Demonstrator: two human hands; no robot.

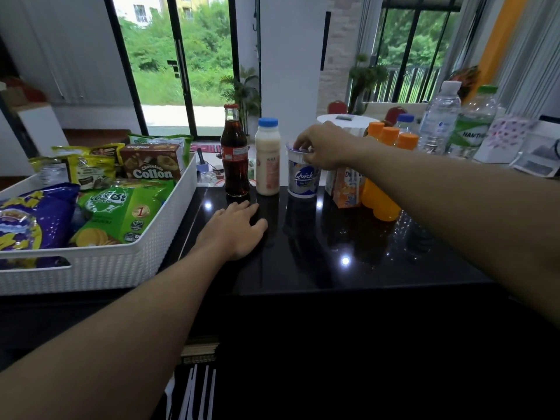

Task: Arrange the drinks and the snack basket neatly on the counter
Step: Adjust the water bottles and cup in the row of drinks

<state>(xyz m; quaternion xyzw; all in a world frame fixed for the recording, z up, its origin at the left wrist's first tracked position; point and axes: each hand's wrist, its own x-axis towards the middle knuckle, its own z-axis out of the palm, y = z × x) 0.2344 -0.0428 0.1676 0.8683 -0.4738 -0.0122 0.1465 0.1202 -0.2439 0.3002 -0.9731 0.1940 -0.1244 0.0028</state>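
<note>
Quick cup [304, 174], rim gripped by my right hand [324, 147], left hand [236, 230] flat; careless sliding could topple the milk bottle [267, 159].

The snack basket [163, 234] runs off the left edge, its leftmost packets cut short. The right hand [325, 145] covers part of the lid of the Quick cup [304, 181], and its forearm [439, 189] hides much of the juice carton [345, 190] and orange-capped bottles [389, 136] — labels unreadable.
</note>
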